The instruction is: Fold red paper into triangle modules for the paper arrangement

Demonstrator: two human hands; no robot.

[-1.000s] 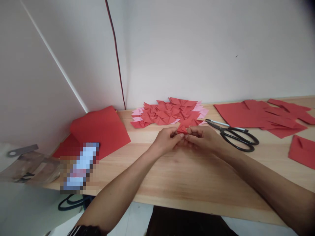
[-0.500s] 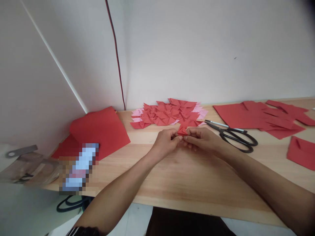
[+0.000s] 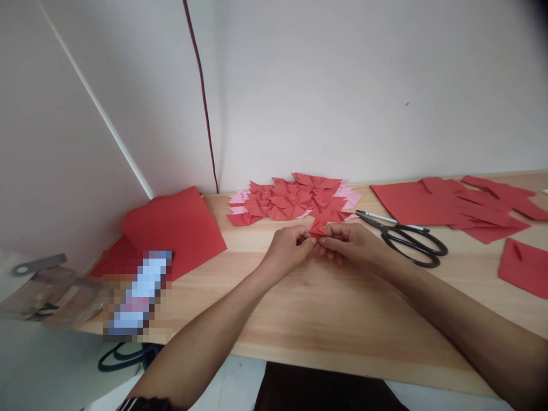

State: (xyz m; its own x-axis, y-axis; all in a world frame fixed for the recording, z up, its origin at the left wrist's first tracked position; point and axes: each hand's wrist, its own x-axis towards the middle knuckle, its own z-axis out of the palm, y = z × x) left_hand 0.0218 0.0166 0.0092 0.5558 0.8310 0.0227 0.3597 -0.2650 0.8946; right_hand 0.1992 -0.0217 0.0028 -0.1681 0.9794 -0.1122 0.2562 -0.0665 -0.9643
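While a small folded piece (image 3: 317, 230) of red paper is held up between two sets of fingertips, the scissors (image 3: 387, 229) are left lying on the table (image 3: 342, 319), to the right. The folded piece is kept to the left of the scissors, just on the near side of a pile of folded paper (image 3: 291, 200); whether the pile is touched by it cannot be told. By the left hand (image 3: 293, 245) one side is gripped, thumb and forefinger drawn together on it; by the right hand (image 3: 349, 238) the other side is pinched in the same way, its remaining fingers curled loosely beneath.

Judging by the pile, set beyond and to the left of the scissors, many red and pink pieces have already been folded. Creases can be seen in the held piece, so its folding seems well advanced, though whether it is finished cannot be told. Plenty of paper appears to be left: flat red paper (image 3: 415, 202) is spread beyond and to the right of the scissors, and a large red sheet (image 3: 184, 228) is laid well to their left. A pen (image 3: 379, 216) is placed against the scissors' far side.
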